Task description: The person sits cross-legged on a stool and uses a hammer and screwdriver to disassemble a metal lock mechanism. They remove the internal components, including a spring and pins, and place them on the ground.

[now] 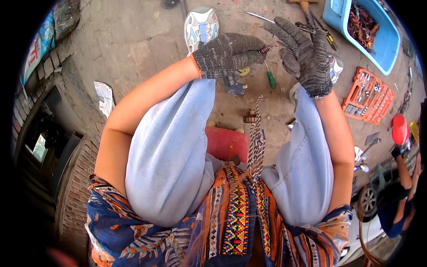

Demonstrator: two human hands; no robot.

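The left hand [229,53], gloved, is curled and pinches a small metal part [266,49] at its fingertips; the right hand [304,53] hovers spread just beside it. Below lie a screwdriver [270,76], a socket set [368,95] and a blue bin [369,33] of scrap; the job looks midway.

Two grey-gloved hands, left [229,52] and right [304,53]; two white sneakers [201,26]; one green-handled screwdriver [270,78]; one orange socket set [368,95]; one blue tub [378,38].
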